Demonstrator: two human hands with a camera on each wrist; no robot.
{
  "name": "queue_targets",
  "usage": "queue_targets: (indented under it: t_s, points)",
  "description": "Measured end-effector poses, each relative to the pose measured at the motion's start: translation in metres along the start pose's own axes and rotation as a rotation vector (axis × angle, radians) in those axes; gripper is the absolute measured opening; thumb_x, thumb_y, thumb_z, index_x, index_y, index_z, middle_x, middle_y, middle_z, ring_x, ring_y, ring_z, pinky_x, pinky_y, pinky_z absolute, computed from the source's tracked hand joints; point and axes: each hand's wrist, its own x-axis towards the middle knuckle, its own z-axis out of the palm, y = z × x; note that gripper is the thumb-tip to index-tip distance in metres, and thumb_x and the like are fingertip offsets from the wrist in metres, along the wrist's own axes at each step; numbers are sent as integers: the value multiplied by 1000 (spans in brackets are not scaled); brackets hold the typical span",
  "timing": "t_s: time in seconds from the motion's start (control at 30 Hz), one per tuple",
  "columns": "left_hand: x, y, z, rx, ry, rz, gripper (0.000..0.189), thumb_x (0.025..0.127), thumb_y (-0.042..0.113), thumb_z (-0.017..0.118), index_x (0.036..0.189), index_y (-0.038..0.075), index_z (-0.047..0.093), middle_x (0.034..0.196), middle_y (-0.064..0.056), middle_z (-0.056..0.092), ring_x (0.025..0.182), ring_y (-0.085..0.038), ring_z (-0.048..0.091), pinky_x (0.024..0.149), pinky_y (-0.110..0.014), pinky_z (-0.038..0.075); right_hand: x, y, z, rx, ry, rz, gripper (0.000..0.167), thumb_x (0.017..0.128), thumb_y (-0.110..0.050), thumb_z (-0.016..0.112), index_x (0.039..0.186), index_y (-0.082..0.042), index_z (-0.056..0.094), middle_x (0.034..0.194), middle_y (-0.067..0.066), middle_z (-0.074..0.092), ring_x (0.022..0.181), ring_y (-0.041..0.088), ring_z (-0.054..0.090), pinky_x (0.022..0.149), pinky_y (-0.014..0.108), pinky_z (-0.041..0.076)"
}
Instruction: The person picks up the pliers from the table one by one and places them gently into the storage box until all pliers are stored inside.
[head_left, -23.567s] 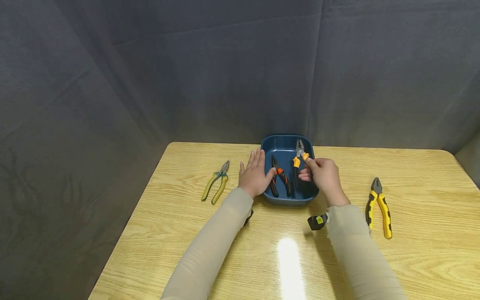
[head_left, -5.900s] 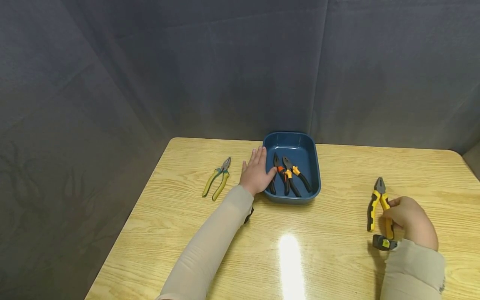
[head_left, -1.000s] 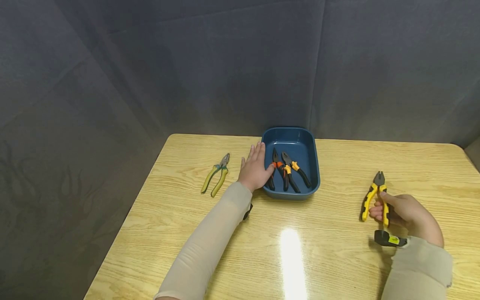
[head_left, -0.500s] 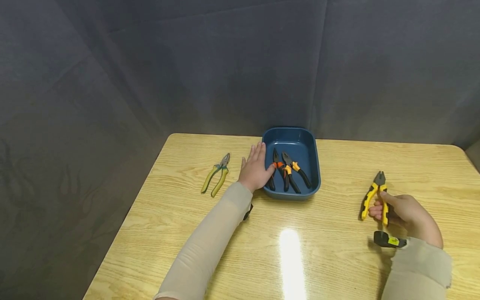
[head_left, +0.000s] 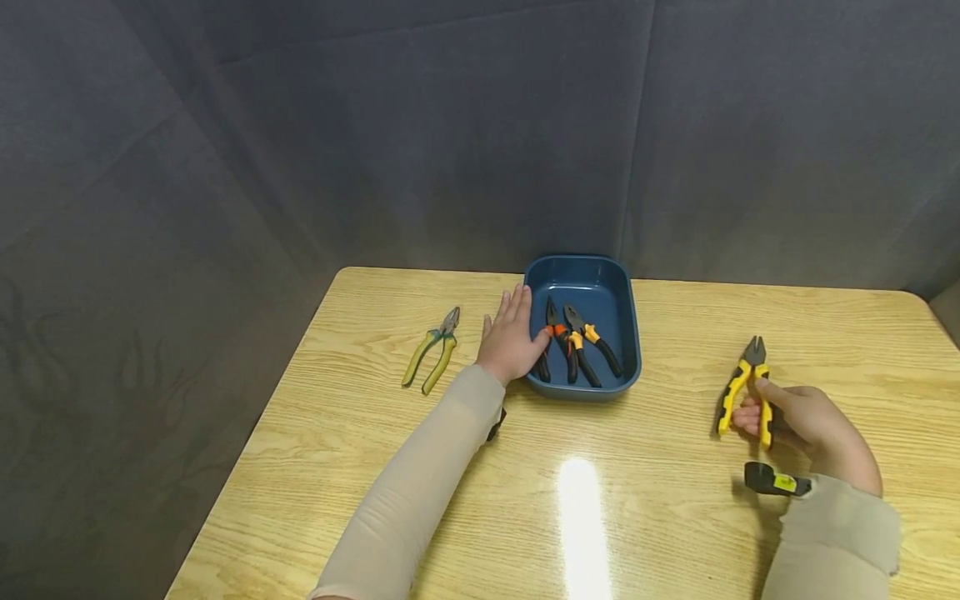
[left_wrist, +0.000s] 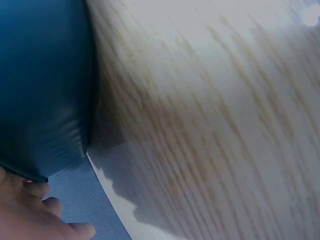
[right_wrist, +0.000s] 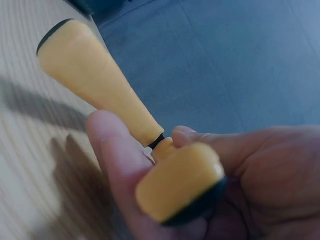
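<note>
My right hand (head_left: pixel 813 425) grips one handle of the yellow-and-black pliers (head_left: pixel 763 408), thumb on one side and fingers on the other. Their handles are spread and the dark jaws point away from me; in the right wrist view the yellow handles (right_wrist: pixel 95 75) fill the middle. My left hand (head_left: pixel 512 337) rests against the left side of a blue tray (head_left: pixel 636 367), fingers straight along its rim and thumb over the edge. Inside lie pliers with black-and-orange handles (head_left: pixel 564 346) and pliers with black-and-yellow handles (head_left: pixel 606 350), partly overlapping. In the left wrist view the tray's wall (left_wrist: pixel 45 85) hides much.
Pliers with yellow-green handles (head_left: pixel 438 358) lie on the wooden table (head_left: pixel 675 500), left of my left hand. A grey cloth (head_left: pixel 450 150) hangs behind the table's far edge. Bright glare marks the tabletop in front of the tray.
Over the last second the yellow-and-black pliers shift slightly left and away from me in my right hand. Earlier they lay on the table. My left hand stays at the tray.
</note>
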Motion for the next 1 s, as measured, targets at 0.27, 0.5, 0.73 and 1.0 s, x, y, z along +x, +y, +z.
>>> queue_targets:
  t_s: [0.27,0.5,0.73,1.0]
  points:
    - [-3,1,-2,-6,-4,-8,79,107,47,47,165,16,3,171,0,1,156,-18,-6,123,-56,9,1,-3,2,-36,8,-36,54,113,-26,28,122,25,46,88,0,73,80,9,73,75,28,60]
    - [-3,0,-1,-6,-3,-3,78,107,47,46,165,16,3,171,-1,1,156,-18,-5,123,-57,9,3,-2,3,3,-2,-71,56,113,-27,29,122,25,47,88,0,73,81,9,73,75,28,60]
    - [-1,-1,1,-3,6,-1,79,106,46,47,165,15,4,171,0,1,156,-19,-4,123,-58,10,5,-2,6,35,-11,-106,55,112,-31,33,114,19,57,89,0,74,81,11,73,74,28,60]
    - [1,0,2,11,18,2,80,106,47,49,165,15,4,171,-2,3,157,-20,-2,122,-58,12,3,-6,8,35,12,-105,52,111,-36,38,109,9,65,89,-2,75,82,11,74,75,28,60]
